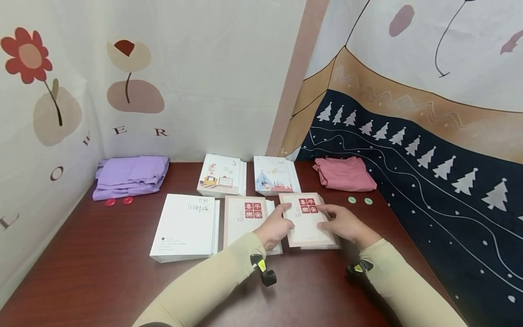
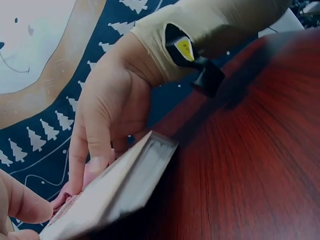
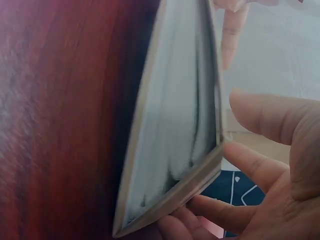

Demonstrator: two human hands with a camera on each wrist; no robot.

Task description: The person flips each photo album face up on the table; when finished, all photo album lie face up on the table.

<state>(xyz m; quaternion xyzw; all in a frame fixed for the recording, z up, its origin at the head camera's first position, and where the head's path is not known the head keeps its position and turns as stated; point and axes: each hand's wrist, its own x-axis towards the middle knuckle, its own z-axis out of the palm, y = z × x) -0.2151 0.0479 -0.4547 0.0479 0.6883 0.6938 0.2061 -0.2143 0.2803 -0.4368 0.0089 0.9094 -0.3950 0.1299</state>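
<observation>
Both hands hold a thick photo album [image 1: 312, 231] with a pale cover and a red four-square emblem, at the right of the front row. My left hand [image 1: 273, 229] grips its left edge; my right hand [image 1: 347, 223] grips its right side, thumb on the cover. In the right wrist view the album [image 3: 175, 100] shows its page edges, tilted, with the right hand's fingers [image 3: 260, 165] at its spine. A matching album [image 1: 245, 229] lies just left, partly behind the left forearm. Further left is a larger white album [image 1: 184, 231].
Two illustrated white albums, one left [image 1: 220, 175] and one right [image 1: 273, 175], lie behind. A folded purple cloth [image 1: 132, 175] with two red discs [image 1: 111, 202] is at left; a folded pink cloth [image 1: 345, 173] and two green discs [image 1: 352, 200] are at right. Printed curtains border the table [image 1: 102, 268].
</observation>
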